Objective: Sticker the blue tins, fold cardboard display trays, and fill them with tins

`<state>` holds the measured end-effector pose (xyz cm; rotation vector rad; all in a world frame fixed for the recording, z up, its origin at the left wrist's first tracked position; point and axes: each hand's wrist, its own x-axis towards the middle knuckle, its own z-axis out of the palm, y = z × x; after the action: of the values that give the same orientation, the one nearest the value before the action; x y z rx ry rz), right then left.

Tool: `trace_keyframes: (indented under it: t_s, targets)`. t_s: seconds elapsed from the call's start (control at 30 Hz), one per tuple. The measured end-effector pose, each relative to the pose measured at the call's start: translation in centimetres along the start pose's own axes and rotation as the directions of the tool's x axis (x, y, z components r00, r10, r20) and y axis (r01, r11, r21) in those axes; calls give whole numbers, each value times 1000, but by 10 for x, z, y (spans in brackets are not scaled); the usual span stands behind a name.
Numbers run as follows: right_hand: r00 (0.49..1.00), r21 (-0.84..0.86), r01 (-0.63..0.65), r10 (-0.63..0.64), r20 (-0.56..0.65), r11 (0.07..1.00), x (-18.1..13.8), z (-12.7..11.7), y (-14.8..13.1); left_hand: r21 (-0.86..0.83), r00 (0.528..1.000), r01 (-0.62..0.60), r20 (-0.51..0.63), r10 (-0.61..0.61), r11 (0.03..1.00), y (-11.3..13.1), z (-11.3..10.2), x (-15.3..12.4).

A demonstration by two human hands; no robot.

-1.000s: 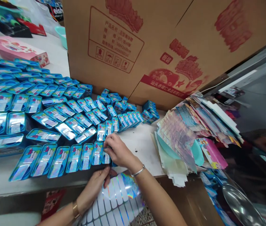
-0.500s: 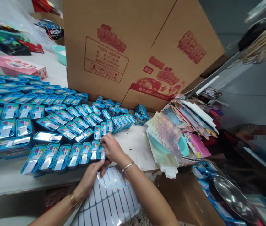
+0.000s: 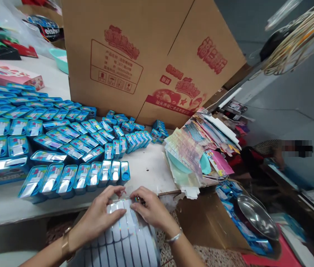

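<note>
A sheet of shiny holographic stickers [image 3: 126, 239] lies at the table's front edge, over my lap. My left hand [image 3: 99, 215] rests on the sheet with fingers pressed on its top edge. My right hand [image 3: 149, 207] pinches at the sheet's upper right corner, fingers curled on a sticker. Just beyond my hands stands a row of blue boxes [image 3: 90, 178] with silver stickers on them; the rightmost blue box [image 3: 125, 172] shows a bare blue top. Many more blue boxes [image 3: 34, 126] cover the white table [image 3: 151, 167].
A big brown carton [image 3: 145, 55] stands behind the boxes. A messy pile of used sticker sheets and coloured cards [image 3: 198, 148] lies right of my hands. A pink box [image 3: 6, 72] sits at far left. A metal bowl [image 3: 257, 217] and another seated person are at right.
My right hand has drawn back from the front row of blue boxes down to the sticker sheet. My left hand has moved up onto the sheet. The view has tilted slightly.
</note>
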<state>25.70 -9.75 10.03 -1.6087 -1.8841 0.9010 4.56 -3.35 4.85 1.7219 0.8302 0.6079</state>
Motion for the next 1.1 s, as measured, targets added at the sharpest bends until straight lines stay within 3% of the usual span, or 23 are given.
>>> trace_keyframes:
  t_s: [0.13,0.2,0.33,0.5,0.63,0.83,0.9,1.03,1.1]
  targets:
    - [997,86,-10,16,-76,996,-10,4,-6,168,981,-77,187,45,983,19,-4,2]
    - [997,79,13,-6,-82,997,-14,2,-12,163,968,-74,249,31,984,25,-2,3]
    - [995,-44,66,-70,-72,997,-23,-3,-21,-103,942,91,331,-52,991,26,7,7]
    - [960,-354,212,-262,-101,911,-30,-4,-21,-327,888,303,437,-140,895,26,9,9]
    - [940,-377,265,-325,-105,887,-32,-6,-21,-343,888,329,430,-164,880,38,7,10]
    - [971,-238,199,-223,-80,951,-29,-8,-26,-337,894,316,419,-160,887,33,12,14]
    - [972,-224,205,-226,-70,953,-28,-12,-28,-284,925,247,353,-139,926,19,16,17]
    - [978,-149,156,-173,-112,977,-14,-28,-32,-70,996,48,77,-42,996,-9,29,18]
    - [982,-99,115,-128,-136,988,1,-36,-31,-56,994,54,101,-48,997,-14,35,15]
